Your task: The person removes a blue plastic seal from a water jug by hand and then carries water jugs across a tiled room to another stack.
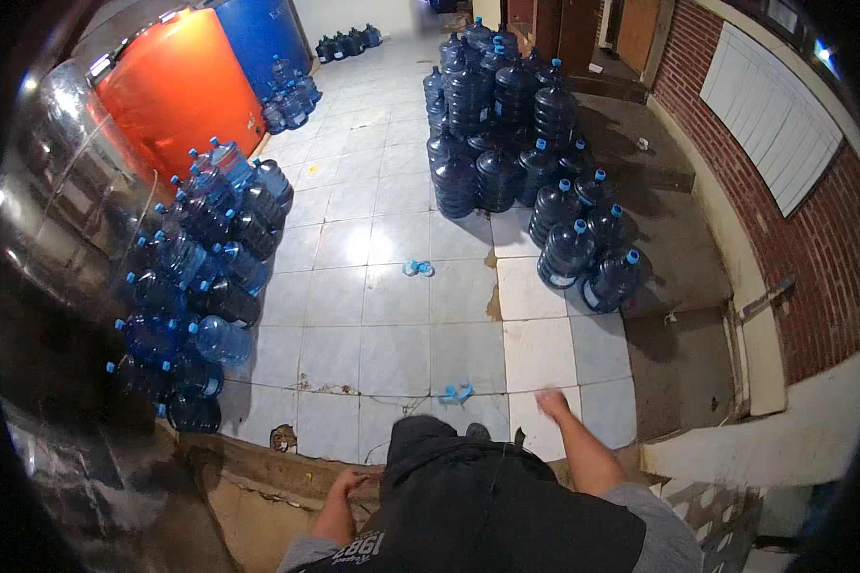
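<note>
My left hand (351,479) hangs low beside my dark clothing, fingers stretched toward the right, with nothing visible in it. Out to the right, my right hand (551,402) is held over the pale floor tiles, its fingers loosely bent and no object showing in them. Neither hand touches any of the bottles. Ahead of me on the tiles lies a small light-blue pair of things (457,392) that look like sandals. Another light-blue pair (419,268) lies farther off. The closest large water bottle (610,283) to my right hand stands upright with a blue cap.
Stacked water bottles (222,341) lie on their sides along the left. Upright bottles (494,179) stand grouped at the right, some stacked. An orange tank (177,91) and a blue tank (258,43) stand far left. Concrete steps (674,258) run below a brick wall (736,153). A broken floor edge (282,437) lies near me.
</note>
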